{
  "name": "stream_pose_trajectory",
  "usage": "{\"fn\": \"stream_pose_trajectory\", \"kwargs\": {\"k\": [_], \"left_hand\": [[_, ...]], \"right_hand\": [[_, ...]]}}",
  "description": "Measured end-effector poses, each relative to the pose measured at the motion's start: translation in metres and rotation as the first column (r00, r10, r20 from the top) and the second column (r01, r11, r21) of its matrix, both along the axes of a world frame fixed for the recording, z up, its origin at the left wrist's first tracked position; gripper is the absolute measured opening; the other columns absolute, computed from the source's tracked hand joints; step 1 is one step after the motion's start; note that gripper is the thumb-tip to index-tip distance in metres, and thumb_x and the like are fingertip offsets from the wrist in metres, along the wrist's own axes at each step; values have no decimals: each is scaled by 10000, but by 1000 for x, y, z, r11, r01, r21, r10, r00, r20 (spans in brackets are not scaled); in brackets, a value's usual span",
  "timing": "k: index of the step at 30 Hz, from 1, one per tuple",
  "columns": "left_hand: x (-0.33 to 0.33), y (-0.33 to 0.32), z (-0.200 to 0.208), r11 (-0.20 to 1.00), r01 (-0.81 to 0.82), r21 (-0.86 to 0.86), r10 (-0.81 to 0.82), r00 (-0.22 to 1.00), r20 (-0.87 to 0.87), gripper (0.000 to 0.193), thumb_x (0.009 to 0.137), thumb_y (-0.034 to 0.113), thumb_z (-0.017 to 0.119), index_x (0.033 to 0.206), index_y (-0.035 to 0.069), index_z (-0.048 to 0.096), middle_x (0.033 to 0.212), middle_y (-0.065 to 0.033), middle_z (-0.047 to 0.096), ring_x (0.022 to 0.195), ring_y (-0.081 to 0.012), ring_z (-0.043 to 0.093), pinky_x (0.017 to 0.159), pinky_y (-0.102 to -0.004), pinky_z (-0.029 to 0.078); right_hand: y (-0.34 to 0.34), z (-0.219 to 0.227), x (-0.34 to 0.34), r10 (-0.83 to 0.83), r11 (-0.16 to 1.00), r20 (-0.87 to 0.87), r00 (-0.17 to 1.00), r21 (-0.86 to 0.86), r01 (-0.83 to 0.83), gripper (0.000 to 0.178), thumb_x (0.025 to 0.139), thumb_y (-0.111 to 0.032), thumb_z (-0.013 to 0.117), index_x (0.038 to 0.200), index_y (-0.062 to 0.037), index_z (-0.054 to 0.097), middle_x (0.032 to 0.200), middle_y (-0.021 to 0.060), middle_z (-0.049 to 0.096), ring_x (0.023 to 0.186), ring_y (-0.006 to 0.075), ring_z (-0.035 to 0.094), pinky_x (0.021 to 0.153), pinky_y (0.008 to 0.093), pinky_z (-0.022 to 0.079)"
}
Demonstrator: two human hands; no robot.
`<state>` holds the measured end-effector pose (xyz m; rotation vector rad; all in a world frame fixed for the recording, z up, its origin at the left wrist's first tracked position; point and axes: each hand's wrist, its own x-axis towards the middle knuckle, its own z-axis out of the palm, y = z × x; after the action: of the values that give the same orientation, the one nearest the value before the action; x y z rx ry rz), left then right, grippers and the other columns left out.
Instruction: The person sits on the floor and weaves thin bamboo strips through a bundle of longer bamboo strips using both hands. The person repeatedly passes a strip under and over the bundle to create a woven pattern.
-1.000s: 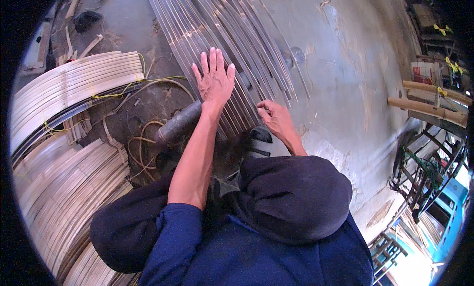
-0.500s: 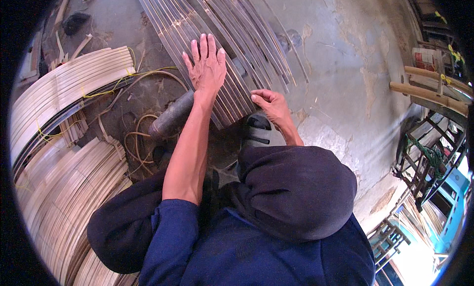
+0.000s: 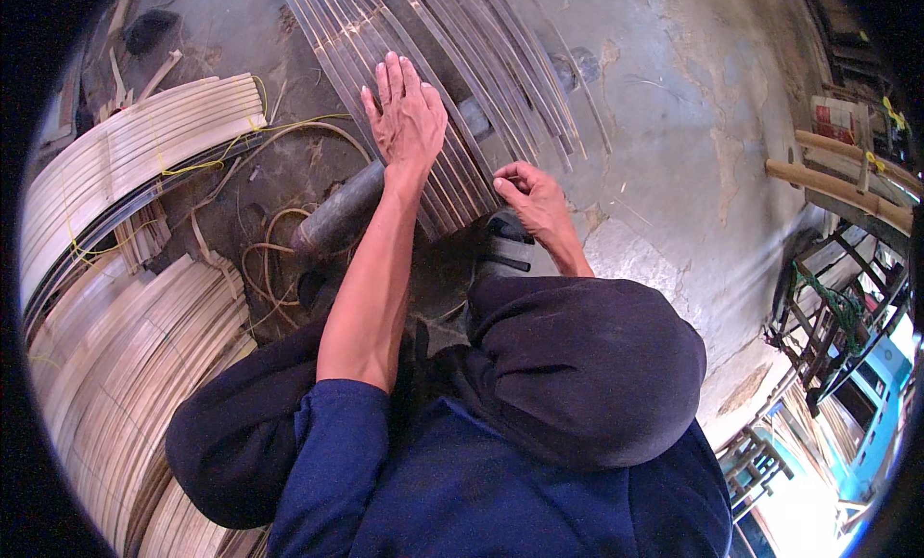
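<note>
Brown strips point(image 3: 460, 178) lie under the left hand point(image 3: 409, 125), fingers flat, beside the right hand point(image 3: 542, 204), fingers curled, its grasp unclear.

Bamboo poles point(image 3: 837, 189) at far right; green rope point(image 3: 839, 312) on dark frame point(image 3: 816, 401).

Left fingers point(image 3: 396, 76) drawn closer together — gap between strips point(image 3: 462, 186) wider, more pipe point(image 3: 474, 118) showing

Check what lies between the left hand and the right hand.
Dark flat strips, laid side by side, lie between the left hand and right hand, as the head view shows.
</note>
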<state>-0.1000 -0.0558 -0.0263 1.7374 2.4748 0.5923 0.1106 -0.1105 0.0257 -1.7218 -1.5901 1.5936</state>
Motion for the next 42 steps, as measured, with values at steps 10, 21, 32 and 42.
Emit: {"fn": "stream_pose_trajectory", "kwargs": {"k": [10, 21, 32, 42], "left_hand": [[3, 0, 1, 999, 3, -35, -2, 999, 38, 673, 991, 475, 384, 1480, 14, 364, 1589, -130, 268, 1481, -274, 213, 1200, -507, 110], [0, -2, 5, 996, 41, -74, -47, 995, -83, 586, 1002, 377, 396, 1512, 96, 331, 1594, -94, 267, 1468, -331, 228, 1178, -560, 142], [3, -2, 8, 996, 54, -67, -55, 998, -15, 557, 998, 352, 419, 1499, 115, 361, 1575, -50, 314, 1474, -326, 201, 1185, -559, 114], [3, -1, 8, 997, 45, -59, -47, 999, -23, 598, 987, 417, 447, 1498, 118, 366, 1569, -55, 323, 1459, -335, 241, 1178, -568, 134]], "right_hand": [[0, 11, -6, 32, 998, 53, 998, 51, -35, 232, 889, -225, 673, 1037, -47, 672, 907, 123, 708, 824, 238, 673, 757, 348, 514], [27, 18, -8, 77, 992, 83, 994, 93, -85, 309, 928, -319, 648, 977, -15, 672, 824, 95, 696, 815, 180, 655, 742, 328, 502], [15, 17, -30, -59, 957, 223, 973, 289, -8, 307, 977, -303, 593, 1261, -207, 662, 757, 136, 681, 629, 169, 608, 647, 345, 499], [11, 5, -34, 54, 916, 395, 917, 345, -203, 344, 961, -329, 580, 1303, -352, 608, 753, 182, 648, 641, 384, 626, 601, 441, 488]]}}
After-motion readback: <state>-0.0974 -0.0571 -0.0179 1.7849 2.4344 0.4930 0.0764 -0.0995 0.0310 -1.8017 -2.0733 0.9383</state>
